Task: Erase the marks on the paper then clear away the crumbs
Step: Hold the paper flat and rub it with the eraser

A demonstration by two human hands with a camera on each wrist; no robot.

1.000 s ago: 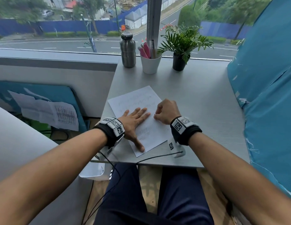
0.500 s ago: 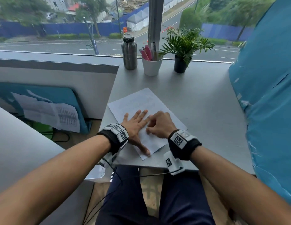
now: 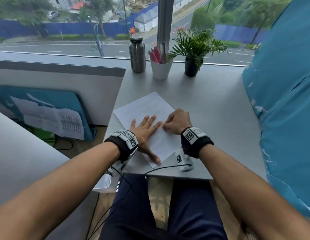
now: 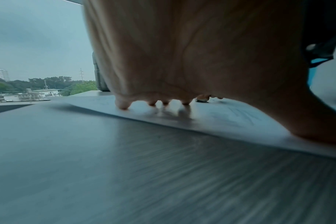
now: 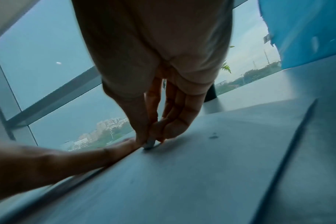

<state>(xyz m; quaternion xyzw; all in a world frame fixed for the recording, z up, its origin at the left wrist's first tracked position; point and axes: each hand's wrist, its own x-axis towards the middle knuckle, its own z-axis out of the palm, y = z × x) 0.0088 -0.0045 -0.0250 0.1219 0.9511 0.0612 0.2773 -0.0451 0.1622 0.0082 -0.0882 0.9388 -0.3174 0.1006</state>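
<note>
Hands at work on a sheet of paper [image 3: 147, 108] lying skewed on the near left part of a grey desk [image 3: 211, 110]. The left hand [image 3: 145, 130] lies flat on the sheet, fingers spread and straight, thumb pressing the corner at 6 o'clock. The right hand [image 3: 176, 121], fingers curled, pinches a small grey eraser [image 5: 150, 144] against the page just beside the left fingertips [image 4: 123, 104]; the right wrist view shows the eraser's tip touching the paper. Compared with half a second ago, the right hand has slid toward 1 o'clock, from over the left fingertips to the sheet's right edge, while the left hand stays planted. Faint pencil marks show on the page. At 12 o'clock, along the window, stand a steel bottle [image 3: 137, 54], a white pen cup [image 3: 161, 70] and a potted plant [image 3: 195, 47].
</note>
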